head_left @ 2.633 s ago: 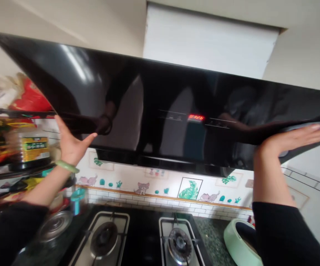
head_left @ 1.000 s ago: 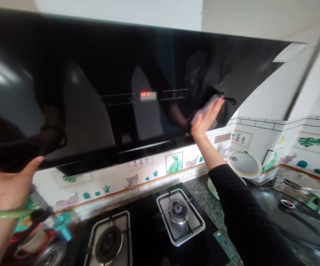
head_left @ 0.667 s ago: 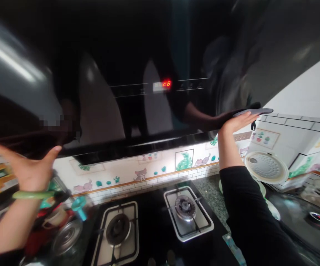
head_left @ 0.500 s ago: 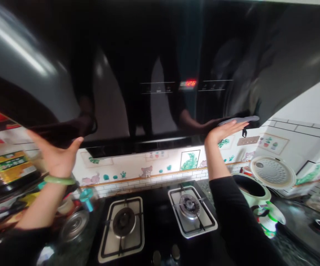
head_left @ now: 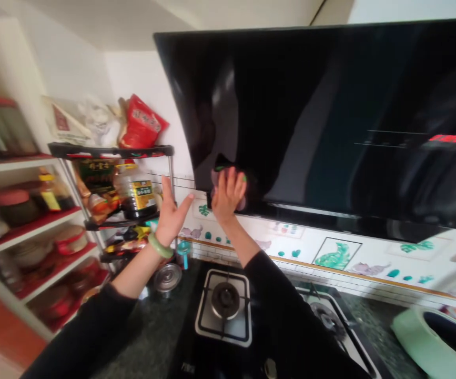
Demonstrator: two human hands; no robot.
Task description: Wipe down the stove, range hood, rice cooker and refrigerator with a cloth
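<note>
"Dark stone countertop (head_left: pixel 149 337) lies nearest, with a black cooktop (head_left: pixel 228 360) on it. One burner (head_left: pixel 225 300) shows whole; a sleeve (head_left: pixel 283 300) partly hides the other. Off right sits a pale green pot (head_left: pixel 413 331)."

"And the hands?"

"Higher up, the right hand (head_left: pixel 228 197) lies flat, fingers straight and slightly spread over a greyish-purple pad (head_left: pixel 214 179). Whether they also grip it, I can't tell."

"So where's the pad, exactly?"

"Directly under those fingers, between them and the black range hood (head_left: pixel 291 105), near its lower left corner. Too much is covered to read the pad's long axis; the hood's runs left to right."

"Is the left hand (head_left: pixel 169 216) as near?"

"No, it's further left, just beside the hood's edge, thumb and fingers apart, nothing seen in them. I couldn't say whether the thumb touches the hood."

"What's the hood's surface like?"

"Glossy, full of reflections, with a red-lit display (head_left: pixel 448 138) well to the right."

"And beyond?"

"Below the hood, a wall with a framed leaf picture (head_left: pixel 338 255). Leftward, a corner rack (head_left: pixel 109 152) with a red bag (head_left: pixel 143 123) on top, then white shelving (head_left: pixel 26 235) crowded with jars."
</note>
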